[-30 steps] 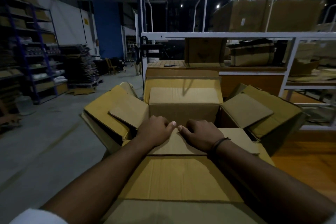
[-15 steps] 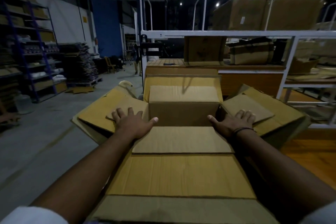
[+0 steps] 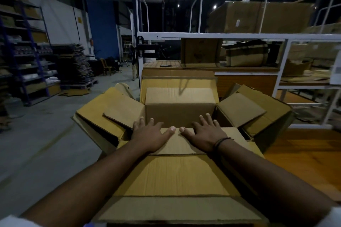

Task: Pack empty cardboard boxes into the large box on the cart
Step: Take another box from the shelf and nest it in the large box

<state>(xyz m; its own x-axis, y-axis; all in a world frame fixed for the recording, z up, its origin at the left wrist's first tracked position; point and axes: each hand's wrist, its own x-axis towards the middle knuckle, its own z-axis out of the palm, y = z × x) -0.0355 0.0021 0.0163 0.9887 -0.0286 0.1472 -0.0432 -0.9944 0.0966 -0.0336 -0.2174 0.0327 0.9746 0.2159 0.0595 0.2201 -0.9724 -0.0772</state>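
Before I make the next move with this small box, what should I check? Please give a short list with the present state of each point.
1. Both hands flat on the near flap: left hand and right hand, fingers straight. Ok.
2. Left flap and right flap of the small box spread outward. Ok.
3. Far flap leaning back from the opening. Ok.
4. Small box empty inside: the opening is dark. Cannot tell.
5. Small box resting fully down in the large box: hidden by flaps. Cannot tell.
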